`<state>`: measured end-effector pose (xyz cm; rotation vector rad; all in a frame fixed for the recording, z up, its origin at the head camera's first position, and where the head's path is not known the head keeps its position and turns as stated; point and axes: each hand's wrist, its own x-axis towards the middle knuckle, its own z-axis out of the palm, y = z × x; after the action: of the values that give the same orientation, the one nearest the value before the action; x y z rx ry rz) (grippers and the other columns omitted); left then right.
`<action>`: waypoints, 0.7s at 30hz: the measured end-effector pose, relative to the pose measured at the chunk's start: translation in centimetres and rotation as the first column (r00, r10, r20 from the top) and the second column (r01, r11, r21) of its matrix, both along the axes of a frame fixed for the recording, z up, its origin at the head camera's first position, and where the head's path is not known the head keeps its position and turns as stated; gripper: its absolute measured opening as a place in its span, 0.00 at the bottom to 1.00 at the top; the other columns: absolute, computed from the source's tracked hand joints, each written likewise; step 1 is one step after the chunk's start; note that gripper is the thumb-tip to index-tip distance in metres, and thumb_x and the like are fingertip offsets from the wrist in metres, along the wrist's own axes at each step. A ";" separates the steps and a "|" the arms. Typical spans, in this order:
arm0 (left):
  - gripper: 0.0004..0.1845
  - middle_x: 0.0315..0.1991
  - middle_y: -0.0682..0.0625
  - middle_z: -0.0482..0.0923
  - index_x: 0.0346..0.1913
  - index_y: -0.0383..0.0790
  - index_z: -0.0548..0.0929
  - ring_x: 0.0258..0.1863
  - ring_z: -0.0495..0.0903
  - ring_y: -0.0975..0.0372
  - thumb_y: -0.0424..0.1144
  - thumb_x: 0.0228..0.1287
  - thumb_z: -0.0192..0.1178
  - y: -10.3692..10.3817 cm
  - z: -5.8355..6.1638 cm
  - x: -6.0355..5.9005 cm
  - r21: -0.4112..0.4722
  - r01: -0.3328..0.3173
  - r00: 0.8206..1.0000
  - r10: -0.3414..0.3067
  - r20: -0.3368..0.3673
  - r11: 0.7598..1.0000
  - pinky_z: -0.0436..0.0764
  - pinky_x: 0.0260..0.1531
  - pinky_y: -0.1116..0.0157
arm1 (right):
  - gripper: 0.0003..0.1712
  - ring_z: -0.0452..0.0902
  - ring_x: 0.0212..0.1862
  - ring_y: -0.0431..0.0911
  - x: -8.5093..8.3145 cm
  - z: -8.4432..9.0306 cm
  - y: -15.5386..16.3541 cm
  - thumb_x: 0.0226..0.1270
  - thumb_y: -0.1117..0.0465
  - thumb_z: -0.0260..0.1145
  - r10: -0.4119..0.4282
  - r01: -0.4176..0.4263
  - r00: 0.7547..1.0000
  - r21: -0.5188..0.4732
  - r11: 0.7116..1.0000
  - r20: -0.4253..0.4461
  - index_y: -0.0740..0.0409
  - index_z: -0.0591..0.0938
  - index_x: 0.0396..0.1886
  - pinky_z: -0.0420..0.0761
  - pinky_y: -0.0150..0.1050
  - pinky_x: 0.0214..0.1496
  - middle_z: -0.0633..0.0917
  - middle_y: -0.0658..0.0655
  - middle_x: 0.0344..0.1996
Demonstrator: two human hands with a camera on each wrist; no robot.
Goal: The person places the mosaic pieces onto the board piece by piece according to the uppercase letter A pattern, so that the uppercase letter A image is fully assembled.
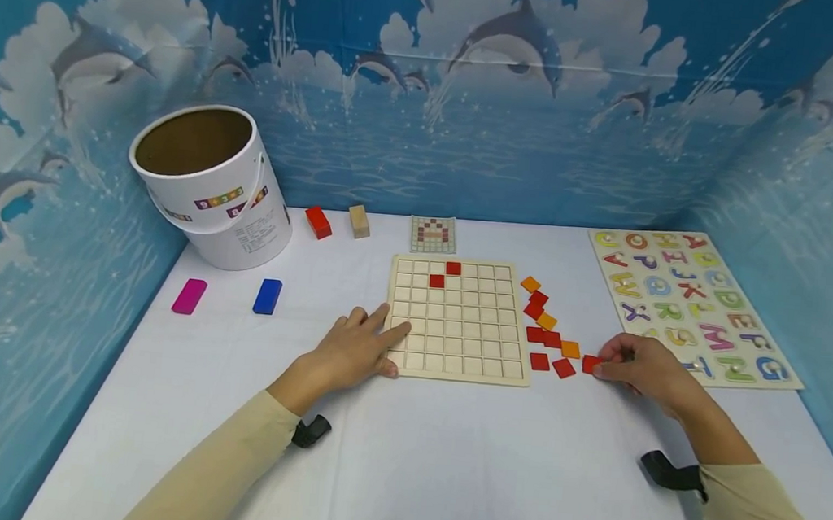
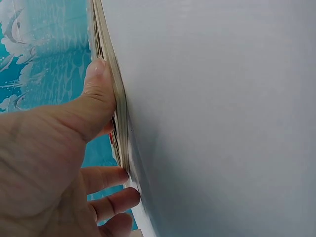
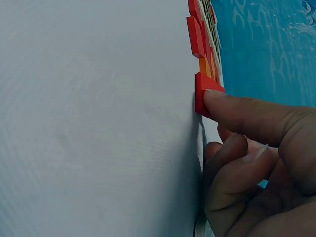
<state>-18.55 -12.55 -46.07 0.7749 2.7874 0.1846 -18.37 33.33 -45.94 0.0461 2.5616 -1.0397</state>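
My left hand [image 1: 354, 345] rests at the near left corner of a wooden grid board [image 1: 459, 368], index finger over its top and thumb along the front edge. Fairly straight fingers touch the board's side in the left wrist view. Between thumb and fingertips my right hand [image 1: 639, 366] pinches a small red square tile [image 3: 201, 94], close to the tabletop. Left of that hand lie loose tiles, among them a red tile [image 1: 564, 368] and an orange tile [image 1: 570, 350]. Two red tiles, one of them in the top row [image 1: 453, 269], sit in the grid.
Behind the board lies a small pattern card [image 1: 433, 235]. An alphabet puzzle board [image 1: 781, 385] is at the right. A white bucket [image 1: 242, 238] stands at the back left, near a red block [image 1: 318, 222], a wooden block [image 1: 359, 221], a blue block [image 1: 267, 296] and a magenta block [image 1: 189, 296].
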 end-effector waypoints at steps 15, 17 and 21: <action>0.52 0.79 0.38 0.56 0.79 0.38 0.61 0.66 0.64 0.47 0.66 0.61 0.62 0.1 0.3 0.2 -0.042 -0.071 0.997 0.069 -0.045 0.997 0.70 0.57 0.52 | 0.25 0.73 0.25 0.42 -3.9 0.9 -4.9 0.78 0.55 0.61 -0.052 0.120 0.991 -0.675 0.728 0.120 0.57 0.71 0.70 0.77 0.30 0.30 0.77 0.52 0.28; 0.53 0.79 0.39 0.57 0.79 0.36 0.61 0.67 0.63 0.47 0.67 0.60 0.63 0.1 0.3 0.1 -0.049 -0.079 0.996 0.077 -0.054 0.996 0.69 0.58 0.51 | 0.28 0.73 0.25 0.40 -4.9 0.8 -7.0 0.77 0.56 0.64 -0.048 0.132 0.989 -0.704 0.697 0.138 0.64 0.70 0.70 0.77 0.29 0.29 0.79 0.51 0.28; 0.54 0.80 0.40 0.56 0.79 0.35 0.61 0.65 0.64 0.49 0.67 0.60 0.63 0.0 0.2 0.1 -0.036 -0.082 0.995 0.081 -0.053 0.996 0.69 0.56 0.53 | 0.31 0.76 0.25 0.39 -6.7 0.5 -11.8 0.75 0.58 0.66 -0.013 0.112 0.989 -0.686 0.719 0.148 0.65 0.69 0.72 0.78 0.29 0.29 0.83 0.53 0.29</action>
<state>-18.48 -12.55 -45.90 0.6667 2.8648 0.1275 -25.08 21.52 -45.48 0.0016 1.9040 -1.8916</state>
